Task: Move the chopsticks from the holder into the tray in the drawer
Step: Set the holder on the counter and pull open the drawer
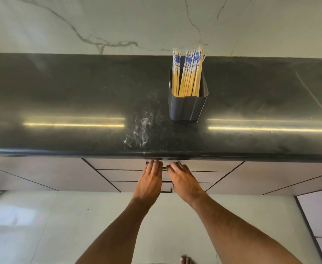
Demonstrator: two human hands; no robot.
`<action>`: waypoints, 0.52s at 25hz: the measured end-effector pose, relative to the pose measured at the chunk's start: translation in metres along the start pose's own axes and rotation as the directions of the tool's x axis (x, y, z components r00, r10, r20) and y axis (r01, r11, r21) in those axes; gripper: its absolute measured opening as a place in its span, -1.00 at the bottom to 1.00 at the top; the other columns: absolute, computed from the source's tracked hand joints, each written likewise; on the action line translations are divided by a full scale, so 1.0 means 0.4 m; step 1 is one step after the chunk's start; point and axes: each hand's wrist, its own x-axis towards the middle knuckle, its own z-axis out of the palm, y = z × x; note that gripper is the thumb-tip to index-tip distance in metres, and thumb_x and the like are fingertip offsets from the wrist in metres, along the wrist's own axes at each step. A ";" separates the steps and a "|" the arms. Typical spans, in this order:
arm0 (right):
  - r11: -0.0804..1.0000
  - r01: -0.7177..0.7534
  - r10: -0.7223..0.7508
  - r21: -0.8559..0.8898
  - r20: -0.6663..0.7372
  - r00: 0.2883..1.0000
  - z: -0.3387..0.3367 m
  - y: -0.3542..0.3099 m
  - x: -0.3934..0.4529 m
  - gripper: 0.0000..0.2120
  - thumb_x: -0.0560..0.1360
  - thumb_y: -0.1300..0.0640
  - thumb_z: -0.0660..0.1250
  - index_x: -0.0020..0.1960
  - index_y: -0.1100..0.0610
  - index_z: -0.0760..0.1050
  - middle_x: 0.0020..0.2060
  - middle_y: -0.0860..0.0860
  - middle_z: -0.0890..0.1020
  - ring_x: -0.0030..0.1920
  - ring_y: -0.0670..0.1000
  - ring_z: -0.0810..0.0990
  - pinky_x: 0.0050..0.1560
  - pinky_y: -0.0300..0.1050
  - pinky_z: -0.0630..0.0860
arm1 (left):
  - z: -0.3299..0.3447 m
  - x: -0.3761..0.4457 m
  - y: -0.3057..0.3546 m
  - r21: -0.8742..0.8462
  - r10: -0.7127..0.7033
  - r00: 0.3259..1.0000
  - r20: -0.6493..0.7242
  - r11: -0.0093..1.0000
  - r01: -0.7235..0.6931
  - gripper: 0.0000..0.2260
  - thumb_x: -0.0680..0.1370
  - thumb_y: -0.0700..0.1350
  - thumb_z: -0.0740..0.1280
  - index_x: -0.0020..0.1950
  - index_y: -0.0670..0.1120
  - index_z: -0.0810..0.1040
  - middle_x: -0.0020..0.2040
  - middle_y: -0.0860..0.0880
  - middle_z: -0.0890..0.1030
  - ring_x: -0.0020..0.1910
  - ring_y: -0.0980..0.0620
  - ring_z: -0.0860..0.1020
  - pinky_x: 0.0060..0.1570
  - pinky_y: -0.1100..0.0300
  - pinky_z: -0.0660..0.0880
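Observation:
Several yellow chopsticks (187, 73) with blue-and-white patterned tops stand upright in a dark grey holder (186, 106) on the black countertop (80, 103). Below the counter's front edge, my left hand (150, 180) and my right hand (181, 179) rest side by side on the front of the top drawer (118, 164), fingertips at its dark handle (164, 167). The fingers lie fairly flat; whether they curl around the handle is hidden. The drawer is closed, so the tray inside is out of sight.
Two more drawer fronts (122, 176) sit under the top one, flanked by cabinet doors (32, 174). A marble-patterned wall (118, 25) rises behind the counter. Pale floor tiles (61, 225) lie below, and a bare foot (185, 261) shows at the bottom edge.

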 end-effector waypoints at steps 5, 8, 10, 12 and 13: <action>0.996 -0.070 0.069 -0.061 -0.018 0.997 0.027 -0.002 0.050 -0.37 0.53 0.22 0.44 0.54 0.11 0.30 0.51 0.12 0.39 0.52 0.16 0.33 0.55 0.10 0.18 | 0.050 0.039 -0.025 -0.010 -0.003 0.997 0.073 1.000 0.004 -0.37 0.54 -0.26 0.39 0.57 -0.20 0.22 0.52 -0.19 0.33 0.52 -0.17 0.27 0.54 -0.03 0.16; 0.983 -0.121 0.123 -0.139 0.006 0.992 0.045 -0.016 0.069 -0.42 0.54 0.19 0.44 0.51 0.12 0.34 0.49 0.12 0.42 0.52 0.17 0.33 0.59 0.10 0.12 | 0.077 0.051 -0.012 -0.037 -0.056 0.997 0.043 0.998 0.058 -0.45 0.54 -0.27 0.38 0.51 -0.17 0.32 0.39 -0.13 0.46 0.39 -0.11 0.40 0.52 0.03 0.21; 0.972 -0.133 0.144 -0.194 0.045 0.989 0.040 -0.027 0.077 -0.45 0.56 0.16 0.42 0.50 0.12 0.33 0.47 0.12 0.43 0.50 0.17 0.34 0.58 0.07 0.15 | 0.081 0.057 -0.002 -0.076 -0.082 0.996 0.037 0.993 0.085 -0.50 0.53 -0.25 0.41 0.45 -0.14 0.40 0.30 -0.09 0.52 0.29 -0.07 0.45 0.48 0.05 0.28; 0.975 -0.160 0.170 -0.153 0.057 0.984 0.035 -0.032 0.067 -0.44 0.57 0.14 0.41 0.51 0.13 0.31 0.45 0.12 0.45 0.46 0.16 0.37 0.55 0.03 0.22 | 0.081 0.041 -0.002 -0.113 -0.077 0.997 0.022 0.990 0.079 -0.52 0.47 -0.24 0.49 0.37 -0.12 0.49 0.20 -0.06 0.57 0.19 -0.05 0.50 0.40 0.07 0.38; 0.977 -0.176 0.183 -0.117 0.052 0.982 0.035 -0.034 0.056 -0.44 0.57 0.14 0.41 0.51 0.13 0.30 0.43 0.12 0.45 0.45 0.15 0.38 0.54 0.01 0.25 | 0.080 0.027 -0.002 -0.125 -0.063 0.998 0.009 0.990 0.063 -0.53 0.45 -0.23 0.52 0.34 -0.12 0.52 0.17 -0.06 0.58 0.16 -0.04 0.52 0.37 0.07 0.41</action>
